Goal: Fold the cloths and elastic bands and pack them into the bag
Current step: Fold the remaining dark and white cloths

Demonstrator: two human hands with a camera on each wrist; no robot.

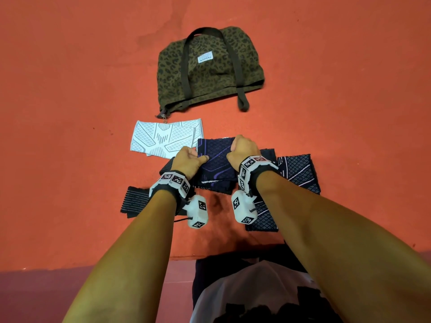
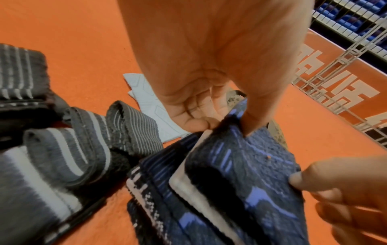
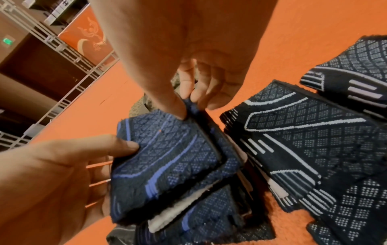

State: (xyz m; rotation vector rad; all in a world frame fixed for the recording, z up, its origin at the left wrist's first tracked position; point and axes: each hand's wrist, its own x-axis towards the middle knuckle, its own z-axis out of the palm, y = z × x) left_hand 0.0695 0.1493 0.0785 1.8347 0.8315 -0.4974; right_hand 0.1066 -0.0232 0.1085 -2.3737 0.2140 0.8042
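- Orange-red flooring (image 1: 70, 113) is serving as the surface on which everything is being laid out, and white railings (image 2: 335, 69) with an orange panel are being seen behind it in the wrist views.
- At the centre, a folded navy cloth with purple lines (image 1: 215, 157) is being held up slightly above the pile beneath it.
- Its left edge is being pinched by the left hand (image 1: 187, 160), the thumb lying on top and the fingers curled underneath.
- Its far right corner is being pinched by the right hand (image 1: 245, 149), the thumb and fingertips closing on the fabric edge.
- Directly beneath it, more navy folded pieces (image 3: 209, 215) are being stacked, white padding showing between the layers.
- Just to the right, dark cloths with white lines (image 1: 300, 173) are being left lying flat on the floor, overlapping one another.
- To the left, grey striped elastic bands (image 2: 90, 140) are being kept in folded loops, one (image 1: 135, 201) lying near the left forearm.
- Beyond the held cloth, a white patterned cloth (image 1: 163, 138) is being left folded on the floor.
- Farther away, the leopard-print bag (image 1: 210, 68) is lying flat with its dark handles on top, its zip end pointing toward the white cloth.
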